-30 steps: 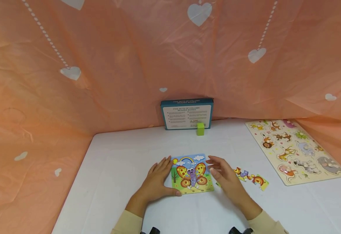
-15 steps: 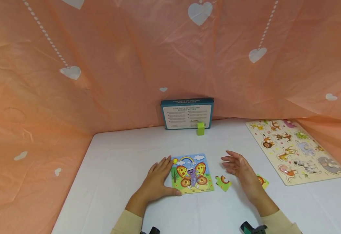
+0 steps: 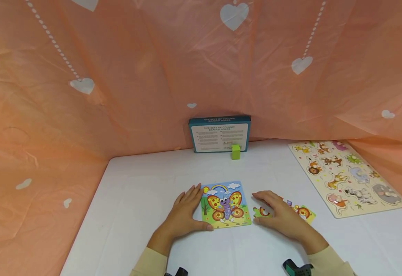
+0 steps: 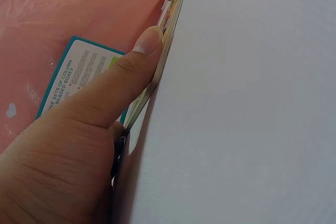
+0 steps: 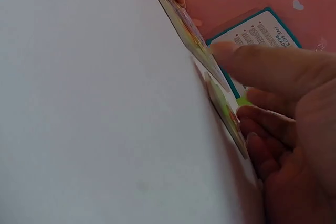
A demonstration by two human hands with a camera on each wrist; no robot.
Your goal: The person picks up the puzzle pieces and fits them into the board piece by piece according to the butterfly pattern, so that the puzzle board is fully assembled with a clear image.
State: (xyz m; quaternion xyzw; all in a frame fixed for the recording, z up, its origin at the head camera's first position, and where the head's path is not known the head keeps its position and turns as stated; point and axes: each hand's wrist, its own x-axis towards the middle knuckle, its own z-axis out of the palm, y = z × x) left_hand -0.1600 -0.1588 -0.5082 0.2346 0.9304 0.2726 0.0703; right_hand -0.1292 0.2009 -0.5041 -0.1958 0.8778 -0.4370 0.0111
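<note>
A square butterfly puzzle (image 3: 226,207) lies flat on the white table. My left hand (image 3: 183,214) rests against its left side, fingers extended along that edge and thumb (image 4: 149,40) at the near left corner. To the right of the puzzle, my right hand (image 3: 280,214) is low over the table with thumb and fingers apart. Between them lies a loose puzzle piece (image 3: 263,212), green with a brown-red curl, also seen as a piece (image 5: 226,111) beside the curled lower fingers in the right wrist view. Another loose piece (image 3: 304,212) shows beyond the right hand, which partly hides more pieces.
A wooden animal peg board (image 3: 349,180) lies at the right. Toward the back, a teal-edged box (image 3: 219,134) stands against the orange curtain, with a green block (image 3: 235,152) in front of it.
My right hand has drawn back from the puzzle's right edge, lifted rightward, then lowered around the loose piece. My left hand and the puzzle have stayed in place.
</note>
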